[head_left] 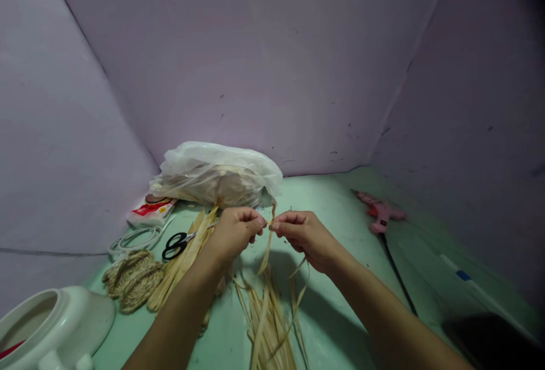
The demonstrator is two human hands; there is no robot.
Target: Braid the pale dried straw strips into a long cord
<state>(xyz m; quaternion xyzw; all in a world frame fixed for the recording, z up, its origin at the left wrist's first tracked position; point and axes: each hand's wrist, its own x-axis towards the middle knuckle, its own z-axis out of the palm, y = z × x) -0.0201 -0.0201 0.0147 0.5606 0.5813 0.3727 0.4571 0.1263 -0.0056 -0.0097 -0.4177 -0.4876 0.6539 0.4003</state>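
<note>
My left hand (244,229) and my right hand (304,235) meet near the middle of the view, each with thumb and forefinger pinched. Between the fingertips runs a thin pale dried-leaf strip (265,253), its loose ends hanging below and a short brownish end standing up. Whether a knot sits between the fingers is too small to tell. Under my hands lies a loose bundle of similar dried strips (268,324) on the green tabletop (332,302). Beside my left wrist are black-handled scissors (174,245), resting on a stack of wider dried leaves (183,268).
A white plastic bag (217,171) of dried material stands at the back. At left are braided rope coils (135,280), a white cable (136,240), a red-and-white packet (152,210) and a white pot (85,316). A pink glue gun (381,210) with black cord lies at right.
</note>
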